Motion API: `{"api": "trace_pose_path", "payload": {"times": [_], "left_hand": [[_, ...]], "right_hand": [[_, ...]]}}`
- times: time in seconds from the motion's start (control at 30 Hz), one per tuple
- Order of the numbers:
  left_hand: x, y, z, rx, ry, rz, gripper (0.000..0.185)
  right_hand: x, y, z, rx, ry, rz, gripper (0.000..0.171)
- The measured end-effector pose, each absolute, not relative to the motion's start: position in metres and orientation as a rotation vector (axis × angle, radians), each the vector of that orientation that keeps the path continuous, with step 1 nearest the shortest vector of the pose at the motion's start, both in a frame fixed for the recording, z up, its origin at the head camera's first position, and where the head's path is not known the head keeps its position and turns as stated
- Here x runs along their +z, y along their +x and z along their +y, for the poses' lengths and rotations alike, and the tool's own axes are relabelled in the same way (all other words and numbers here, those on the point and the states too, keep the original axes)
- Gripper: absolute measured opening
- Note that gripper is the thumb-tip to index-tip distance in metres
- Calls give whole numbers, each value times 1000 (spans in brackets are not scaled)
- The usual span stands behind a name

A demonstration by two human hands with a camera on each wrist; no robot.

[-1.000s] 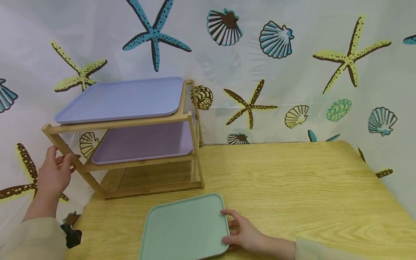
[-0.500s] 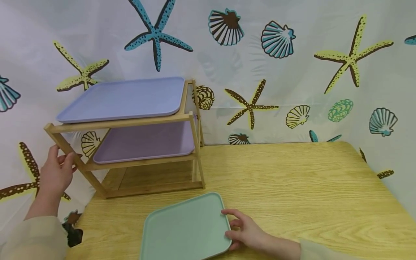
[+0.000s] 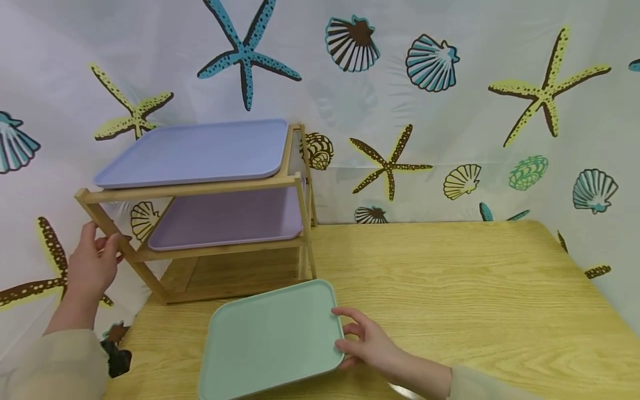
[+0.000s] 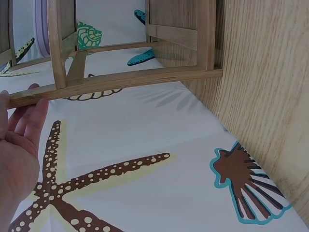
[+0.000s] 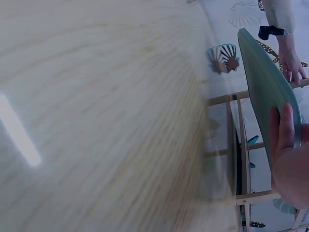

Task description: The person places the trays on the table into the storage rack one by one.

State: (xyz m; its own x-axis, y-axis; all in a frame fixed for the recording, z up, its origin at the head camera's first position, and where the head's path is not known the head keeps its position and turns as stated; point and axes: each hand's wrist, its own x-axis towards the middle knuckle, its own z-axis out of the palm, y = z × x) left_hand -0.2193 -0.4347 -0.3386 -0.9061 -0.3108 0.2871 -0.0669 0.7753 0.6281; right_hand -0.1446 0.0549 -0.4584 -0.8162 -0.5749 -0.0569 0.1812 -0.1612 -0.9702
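I see right hand [image 5: 289,169] at lower right, thumb lying along edge of green tray [image 5: 263,87]. Tray seen edge-on, lifted off blurred wooden table [image 5: 96,96]. Wooden rack [image 5: 239,145] behind. Left hand [image 5: 291,63] touches rack, far side.

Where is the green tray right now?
In the head view the green tray sits low and centre, just in front of the wooden rack, with the right hand holding its right edge above the table.
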Motion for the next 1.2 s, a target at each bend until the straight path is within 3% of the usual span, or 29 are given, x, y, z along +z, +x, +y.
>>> {"api": "trace_pose_path", "payload": {"times": [0.47,1.0,1.2], "left_hand": [[-340,-221,-432,-865,315,-2590,47],[-341,-221,-433,-918,356,-2587,50],[-342,-220,-434,-907,354,-2586,50]], "right_hand": [[-460,-169,-2,-2100,-425,1592,57],[-473,-203,-40,-2189,-255,1675,43],[-479,-211,-48,-2166,-254,1681,49]]}}
